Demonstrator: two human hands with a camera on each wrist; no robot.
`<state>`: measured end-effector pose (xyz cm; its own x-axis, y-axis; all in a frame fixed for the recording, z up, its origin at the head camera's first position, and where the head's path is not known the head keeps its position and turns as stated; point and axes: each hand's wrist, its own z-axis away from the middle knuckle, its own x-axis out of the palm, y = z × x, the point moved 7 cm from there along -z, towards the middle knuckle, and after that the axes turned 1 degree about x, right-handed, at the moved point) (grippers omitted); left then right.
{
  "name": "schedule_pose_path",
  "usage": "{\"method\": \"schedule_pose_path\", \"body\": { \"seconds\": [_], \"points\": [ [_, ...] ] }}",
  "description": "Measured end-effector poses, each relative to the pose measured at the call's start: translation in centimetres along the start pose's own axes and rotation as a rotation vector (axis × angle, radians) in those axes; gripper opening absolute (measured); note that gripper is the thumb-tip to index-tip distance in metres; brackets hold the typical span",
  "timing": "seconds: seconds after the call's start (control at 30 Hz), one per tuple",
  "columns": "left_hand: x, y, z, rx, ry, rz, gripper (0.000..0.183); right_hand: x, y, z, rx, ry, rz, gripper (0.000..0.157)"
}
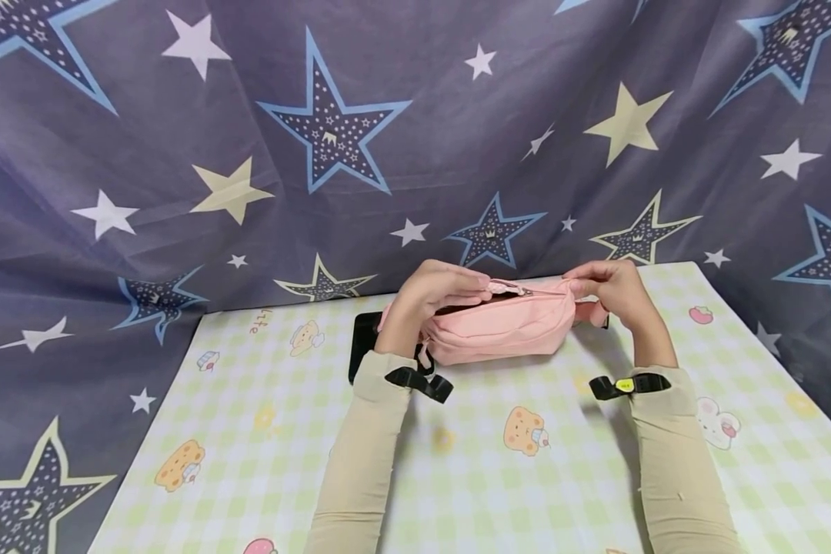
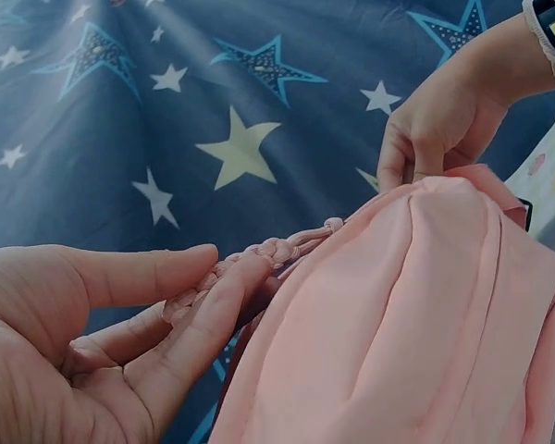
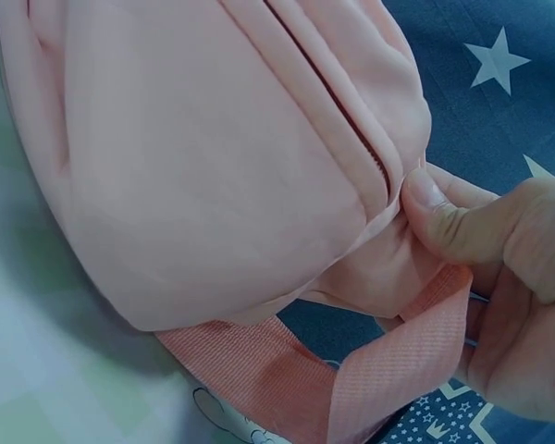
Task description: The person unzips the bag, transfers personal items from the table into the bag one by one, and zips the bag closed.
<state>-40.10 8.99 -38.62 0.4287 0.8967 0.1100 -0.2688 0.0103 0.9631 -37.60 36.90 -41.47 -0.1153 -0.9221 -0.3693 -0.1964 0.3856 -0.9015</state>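
A pink waist bag (image 1: 502,327) is held over the back part of the table, its top zipper partly undone so a dark opening shows near the left hand. Between thumb and fingers, my left hand (image 1: 443,288) pinches the braided zipper pull (image 2: 268,250) of the bag. At the other end, my right hand (image 1: 612,288) grips the bag's corner by the end of the zipper, the thumb (image 3: 430,199) pressing on the fabric. A pink webbing strap (image 3: 398,379) loops below that corner. The inside of the bag is hidden.
Partly behind the left wrist, a flat black object (image 1: 363,346) with rounded corners lies on the table. A green checked cloth (image 1: 471,492) with cartoon prints covers the tabletop. Close behind the table's back edge hangs a dark star-patterned curtain (image 1: 415,154).
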Motion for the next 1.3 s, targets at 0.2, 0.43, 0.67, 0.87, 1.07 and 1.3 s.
{"method": "schedule_pose_path", "body": {
  "seconds": [0.2, 0.43, 0.67, 0.87, 1.07, 1.3],
  "points": [
    [-0.9, 0.0, 0.4, -0.005, 0.008, 0.009, 0.028, 0.1, -0.2, 0.1, 0.007, 0.0, 0.003, 0.03],
    [-2.0, -0.2, 0.7, -0.013, 0.023, 0.014, 0.029, 0.0, -0.2, 0.0, 0.032, -0.001, -0.007, 0.026],
    [-2.8, -0.2, 1.2, -0.001, 0.017, 0.01, 0.031, -0.2, 0.0, 0.1, 0.047, -0.004, 0.019, 0.028],
    [-3.6, -0.9, 1.5, -0.02, 0.026, 0.008, 0.032, 0.3, 0.0, 0.2, 0.05, -0.026, 0.021, 0.028],
    [-4.4, -1.1, 1.6, -0.01, 0.015, 0.012, 0.033, 0.3, 0.3, 0.3, 0.063, -0.017, 0.012, 0.024],
    [-5.5, -1.1, 1.8, -0.015, 0.001, 0.03, 0.035, 0.2, 0.1, 0.2, 0.049, -0.016, 0.0, 0.02]
  ]
}}
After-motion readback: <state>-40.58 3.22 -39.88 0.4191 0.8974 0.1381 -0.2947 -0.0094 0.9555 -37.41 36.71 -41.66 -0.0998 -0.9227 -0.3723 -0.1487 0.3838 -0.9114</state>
